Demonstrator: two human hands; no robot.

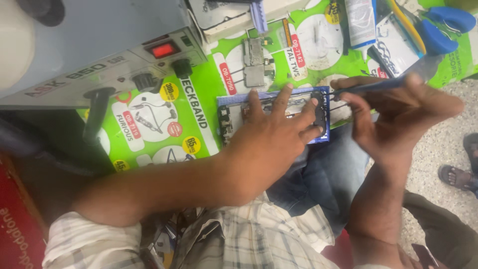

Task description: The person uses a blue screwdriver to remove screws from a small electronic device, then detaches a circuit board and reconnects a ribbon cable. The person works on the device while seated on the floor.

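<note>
Two bare hands work on one opened phone (239,113), which lies face down with its back cover off, on the near edge of a green printed mat (196,117). The left hand (271,137) lies flat on the phone, fingers spread and pressing down on the exposed internals; it is not closed around anything. The right hand (393,114), just right of the phone, is pinched shut on a thin blue-handled tool (378,85), thumb and fingers clamped along the shaft. The tool tip points at the upper right corner of the phone; contact cannot be confirmed.

Behind the phone, a loose circuit board (256,62) rests on the mat. Left of the phone stands a grey station (99,45) with a red rocker switch (163,50). Far right of the phone, behind the right hand, lie blue-handled pliers (443,25).
</note>
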